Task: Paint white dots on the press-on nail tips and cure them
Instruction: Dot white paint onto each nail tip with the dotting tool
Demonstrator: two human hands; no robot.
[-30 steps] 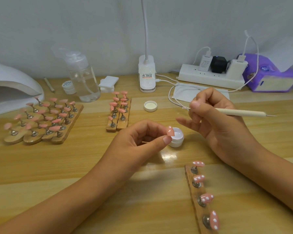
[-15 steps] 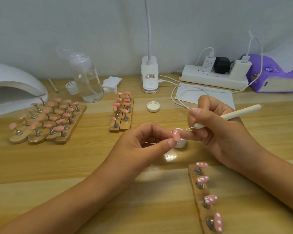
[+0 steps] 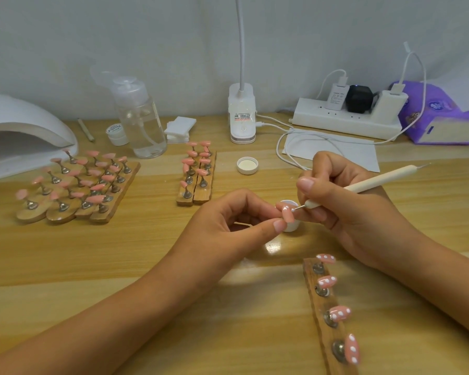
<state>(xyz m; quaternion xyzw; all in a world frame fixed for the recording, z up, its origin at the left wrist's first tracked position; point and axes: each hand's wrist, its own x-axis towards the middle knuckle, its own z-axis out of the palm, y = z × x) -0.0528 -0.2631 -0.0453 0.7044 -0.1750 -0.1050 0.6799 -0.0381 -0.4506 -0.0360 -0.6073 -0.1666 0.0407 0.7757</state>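
My left hand (image 3: 228,226) pinches a pink nail tip (image 3: 288,214) between thumb and fingers, just in front of the small white paint pot (image 3: 291,227). One white dot shows near the tip's top. My right hand (image 3: 344,207) grips a cream dotting pen (image 3: 363,186) like a pencil, its metal point touching the held tip. A wooden strip (image 3: 326,315) at the lower right carries several pink tips with white dots. Plain pink tips stand on wooden strips in the middle (image 3: 197,171) and on a larger group at the left (image 3: 79,185).
A white curing lamp (image 3: 22,133) sits at the far left. Behind are a clear pump bottle (image 3: 141,123), a small jar (image 3: 117,133), white pads (image 3: 179,128), a desk lamp base (image 3: 241,117), the pot's lid (image 3: 247,165), a power strip (image 3: 347,117) with cables, and a purple tissue pack (image 3: 441,117).
My right hand turned the pen around and brought its point from the right down onto the held nail tip. A white dot now shows on that tip. My left hand stayed almost still.
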